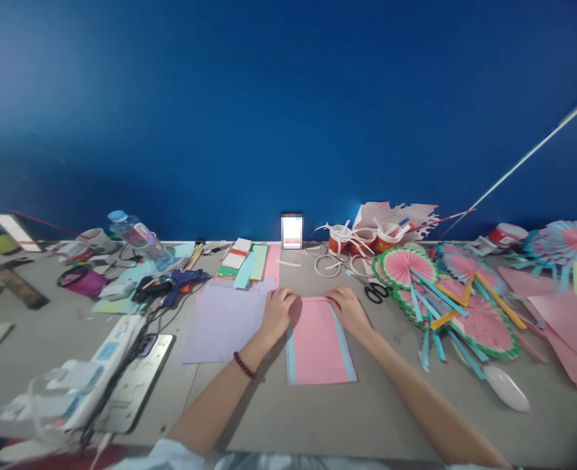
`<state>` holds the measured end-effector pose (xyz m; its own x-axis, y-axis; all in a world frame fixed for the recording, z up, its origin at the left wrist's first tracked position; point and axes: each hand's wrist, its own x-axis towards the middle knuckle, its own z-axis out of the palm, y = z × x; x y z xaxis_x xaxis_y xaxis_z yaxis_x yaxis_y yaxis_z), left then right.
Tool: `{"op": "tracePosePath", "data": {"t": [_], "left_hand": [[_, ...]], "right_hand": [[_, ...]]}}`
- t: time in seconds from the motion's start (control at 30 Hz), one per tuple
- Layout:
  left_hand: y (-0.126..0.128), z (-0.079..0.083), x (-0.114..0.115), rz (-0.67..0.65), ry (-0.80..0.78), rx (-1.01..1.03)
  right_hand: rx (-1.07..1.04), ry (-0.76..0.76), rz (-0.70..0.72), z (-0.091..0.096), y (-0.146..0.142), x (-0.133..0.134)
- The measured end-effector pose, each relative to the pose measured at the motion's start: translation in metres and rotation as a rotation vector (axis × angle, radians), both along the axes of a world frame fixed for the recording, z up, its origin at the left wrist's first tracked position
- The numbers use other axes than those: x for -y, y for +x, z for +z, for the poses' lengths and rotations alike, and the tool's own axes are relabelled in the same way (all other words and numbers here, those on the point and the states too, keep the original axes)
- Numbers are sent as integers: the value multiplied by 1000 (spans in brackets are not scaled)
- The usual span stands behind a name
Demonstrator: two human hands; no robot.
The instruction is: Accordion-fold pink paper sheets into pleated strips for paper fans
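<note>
A pink sheet of paper (318,346) lies on the table in front of me, with a light blue strip along each side. Its far edge shows a narrow folded band. My left hand (277,314) is closed on the far left corner, fingers bent over the edge. At the far right corner, my right hand (351,313) pinches the same band. The fingertips partly hide both corners. Partly under my left wrist is a lavender sheet (227,320), flat on the table.
Several paper fans (410,267) and black-handled scissors (375,292) lie to the right. On the left are a blue glue gun (183,282), a power strip (105,365), a phone (139,385) and a water bottle (141,238). Paper cups (340,240) stand near the blue wall.
</note>
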<state>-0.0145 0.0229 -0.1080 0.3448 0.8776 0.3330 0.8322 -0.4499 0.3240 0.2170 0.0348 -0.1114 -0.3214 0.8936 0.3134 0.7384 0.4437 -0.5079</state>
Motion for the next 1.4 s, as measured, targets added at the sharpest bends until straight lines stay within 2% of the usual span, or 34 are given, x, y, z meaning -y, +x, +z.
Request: {"op": "tracePosePath", "data": {"t": [0.2,0.37,0.5,0.63,0.73,0.83,0.9,0.97,1.03,1.07,1.13,1.27,1.33,1.4], "left_hand": [[1,5,3,-12,-29,10],[3,12,6,-27,-36,-3],[4,26,10,-34,-50,-23],[4,50,13,-48,36,-31],[3,75,13,-53,172,-50],[-1,99,12,-52,360,-78],[-5,108,11,-58,521,-72],[-9,107,12,-112,701,-56],[-14,96,16,-165,860,-30],[-15,88,19,-201,867,-41],[-17,69,28,-256,783,-93],[-14,32,48,-336,400,-196],[-12,19,53,-344,285,-242],[-10,11,55,-331,225,-268]], "right_hand": [[-43,-47,5,1,4,-3],[-99,-75,22,11,4,0],[-125,-163,46,23,5,2],[-111,-138,66,45,9,2],[-131,-52,57,71,12,3],[-166,120,61,101,11,9],[-162,306,14,118,10,15],[-117,505,-43,126,9,23],[-51,635,-66,123,10,32],[-17,659,-66,117,11,36],[70,632,-30,96,14,45],[225,434,57,39,19,60],[260,336,109,17,21,64],[232,242,130,3,21,66]]}}
